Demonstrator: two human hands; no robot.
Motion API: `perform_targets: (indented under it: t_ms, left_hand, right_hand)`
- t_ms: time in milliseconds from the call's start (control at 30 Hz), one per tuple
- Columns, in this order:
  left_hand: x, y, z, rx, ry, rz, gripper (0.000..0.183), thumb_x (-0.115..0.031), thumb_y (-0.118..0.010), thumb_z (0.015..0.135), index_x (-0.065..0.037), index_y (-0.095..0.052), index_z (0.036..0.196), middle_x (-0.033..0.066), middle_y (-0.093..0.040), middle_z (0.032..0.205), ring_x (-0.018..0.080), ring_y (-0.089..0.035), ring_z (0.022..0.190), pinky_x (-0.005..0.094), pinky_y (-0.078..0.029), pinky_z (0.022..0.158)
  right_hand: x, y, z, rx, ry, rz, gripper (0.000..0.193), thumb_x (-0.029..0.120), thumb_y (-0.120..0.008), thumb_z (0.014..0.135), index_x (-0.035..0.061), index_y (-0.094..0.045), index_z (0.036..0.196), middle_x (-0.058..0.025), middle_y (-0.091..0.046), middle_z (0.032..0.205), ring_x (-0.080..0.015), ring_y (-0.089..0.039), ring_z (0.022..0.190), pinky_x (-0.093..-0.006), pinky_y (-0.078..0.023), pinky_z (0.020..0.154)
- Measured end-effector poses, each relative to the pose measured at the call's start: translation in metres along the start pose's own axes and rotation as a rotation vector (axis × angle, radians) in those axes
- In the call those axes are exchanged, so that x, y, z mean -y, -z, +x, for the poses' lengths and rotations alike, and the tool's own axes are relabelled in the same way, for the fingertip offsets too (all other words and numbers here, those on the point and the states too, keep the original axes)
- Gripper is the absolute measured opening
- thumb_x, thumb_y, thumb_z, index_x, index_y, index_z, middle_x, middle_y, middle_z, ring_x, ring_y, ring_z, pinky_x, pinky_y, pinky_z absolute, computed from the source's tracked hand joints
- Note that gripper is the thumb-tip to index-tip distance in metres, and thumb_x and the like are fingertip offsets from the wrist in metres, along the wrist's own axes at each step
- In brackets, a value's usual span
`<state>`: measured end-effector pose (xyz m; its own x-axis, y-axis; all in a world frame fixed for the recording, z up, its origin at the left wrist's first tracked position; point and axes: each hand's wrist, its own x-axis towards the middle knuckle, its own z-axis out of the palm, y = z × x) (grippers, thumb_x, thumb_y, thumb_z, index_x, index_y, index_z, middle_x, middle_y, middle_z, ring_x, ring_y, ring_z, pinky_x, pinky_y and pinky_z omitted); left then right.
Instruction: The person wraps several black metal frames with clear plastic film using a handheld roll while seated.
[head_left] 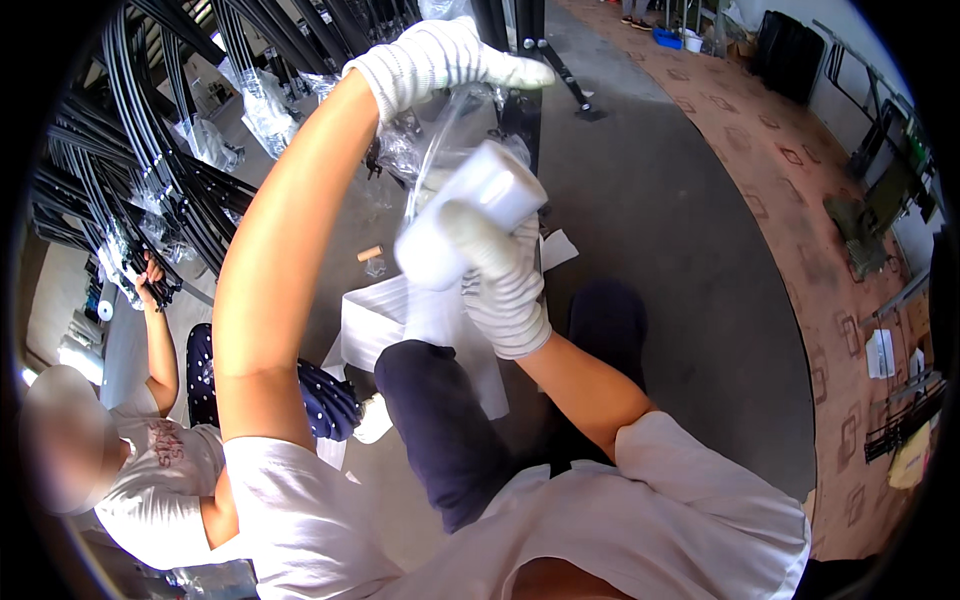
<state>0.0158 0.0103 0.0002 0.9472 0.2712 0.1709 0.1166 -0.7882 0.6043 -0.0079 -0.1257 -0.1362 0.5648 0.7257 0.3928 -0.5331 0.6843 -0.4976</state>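
Note:
My right hand (500, 275), in a white striped knit glove, grips a roll of clear stretch film (475, 215), blurred by motion. A strand of film (435, 150) runs from the roll up toward my left hand. Farther ahead, my gloved left hand (440, 65) lies at a bundle of black tubes (522, 120) with its thumb stretched across them. The other fingers curl round toward the back, partly hidden. Crumpled clear film (400, 150) hangs around the tubes below that hand.
Many black tubes (150, 130), with film around parts of them, fan out at the left. A co-worker (165, 480) sits at the left, a hand (150, 280) on tubes. White foam sheet (375, 320) and a cardboard core (370, 254) lie on the floor. Patterned flooring (760, 190) extends along the right.

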Motion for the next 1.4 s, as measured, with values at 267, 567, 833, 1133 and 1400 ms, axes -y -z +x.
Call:
perform_targets:
  t_ms: [267, 567, 833, 1133, 1400]
  left_hand:
    - [-0.021, -0.03, -0.038, -0.072, 0.055, -0.671, 0.056, -0.022, -0.065, 0.073, -0.002, -0.04, 0.12, 0.0083, -0.053, 0.109, 0.0178, -0.046, 0.105, 0.0322, -0.034, 0.093]
    - [0.057, -0.023, -0.041, -0.035, -0.158, -0.592, 0.078, -0.001, -0.065, 0.066, -0.008, -0.021, 0.13, 0.0093, -0.049, 0.114, 0.0153, -0.052, 0.09, 0.0266, -0.043, 0.077]
    - [0.103, -0.027, -0.038, -0.108, -0.255, -0.395, 0.089, 0.015, -0.059, 0.064, -0.017, -0.015, 0.134, 0.0116, -0.042, 0.123, 0.0175, -0.046, 0.105, 0.0282, -0.043, 0.082]
    - [0.099, -0.052, -0.044, -0.23, -0.253, -0.66, 0.097, 0.012, -0.065, 0.061, -0.021, -0.011, 0.134, 0.0042, -0.044, 0.11, 0.0122, -0.046, 0.097, 0.025, -0.043, 0.078]
    - [0.092, -0.04, -0.043, -0.005, -0.379, -0.837, 0.08, 0.01, -0.056, 0.06, -0.011, -0.026, 0.13, 0.0051, -0.046, 0.116, 0.0151, -0.046, 0.103, 0.0295, -0.039, 0.084]
  right_hand:
    - [-0.051, 0.068, 0.019, -0.405, -0.275, -0.029, 0.046, 0.011, -0.074, 0.06, 0.0028, -0.046, 0.095, -0.0049, -0.056, 0.08, -0.0128, -0.053, 0.067, -0.0285, -0.046, 0.058]
    - [-0.055, 0.064, 0.025, -0.365, -0.004, -0.747, 0.059, 0.025, -0.075, 0.06, 0.0064, -0.036, 0.1, -0.0104, -0.056, 0.083, -0.0209, -0.056, 0.069, -0.0337, -0.046, 0.062]
    - [-0.016, 0.084, 0.051, -0.499, 0.302, -1.036, 0.063, 0.03, -0.074, 0.058, 0.0077, -0.036, 0.103, -0.0129, -0.058, 0.088, -0.0259, -0.058, 0.079, -0.0349, -0.045, 0.072]
    - [-0.021, 0.094, 0.068, -0.367, 0.471, -0.87, 0.065, 0.024, -0.076, 0.057, 0.0056, -0.036, 0.104, -0.0091, -0.055, 0.092, -0.0186, -0.055, 0.081, -0.0299, -0.045, 0.074]
    - [0.041, 0.089, 0.126, -0.197, 0.758, -0.893, 0.074, 0.021, -0.083, 0.049, 0.0054, -0.035, 0.104, -0.0077, -0.055, 0.088, -0.0147, -0.056, 0.077, -0.028, -0.047, 0.071]
